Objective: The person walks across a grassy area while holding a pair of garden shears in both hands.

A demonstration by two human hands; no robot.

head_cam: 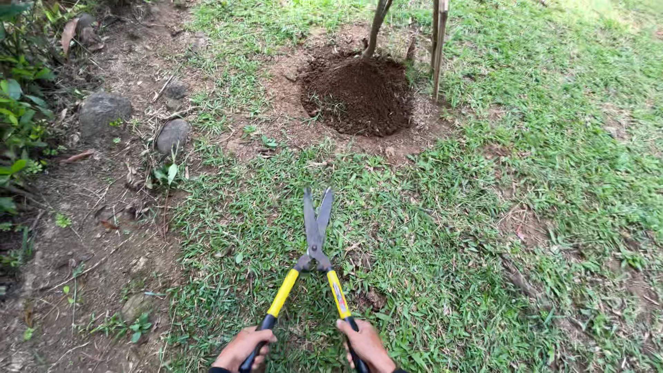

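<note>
hands grip shears | grass | soil mound

My left hand and right hand each grip one handle of the shears, whose blades lie on the grass directly ahead of me. Beyond the blades sits a soil mound with a thin trunk rising from it; a stake stands to its right. Stones lie on the bare ground to my left.
</note>
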